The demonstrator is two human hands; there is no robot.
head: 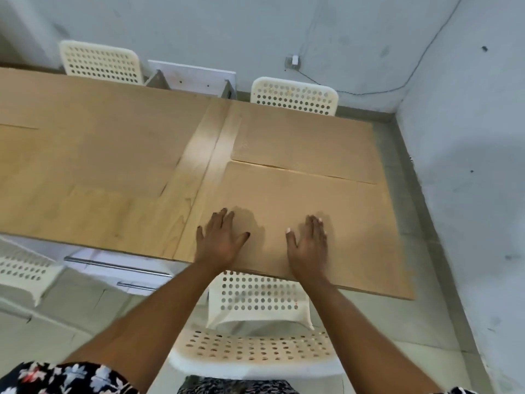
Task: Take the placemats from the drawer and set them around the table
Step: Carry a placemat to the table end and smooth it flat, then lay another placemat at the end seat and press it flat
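A tan placemat [326, 194] lies flat at the near right end of the wooden table [199, 155]. My left hand [218, 240] and my right hand [308, 245] both rest palm-down on its near part, fingers spread, holding nothing. A second tan placemat [306, 140] lies just beyond it at the far right, and the two almost touch. Further left, another placemat [93, 155] lies on the table, and the edge of one more [17, 129] shows at the far left. The drawers [119, 268] with metal bar handles sit under the table's near edge, left of my arms.
A white perforated chair [255, 348] stands right in front of me under the table edge. Two more chairs [102, 62] [294, 95] stand at the far side, and another [22, 268] at the near left. A grey wall [468, 137] closes in on the right.
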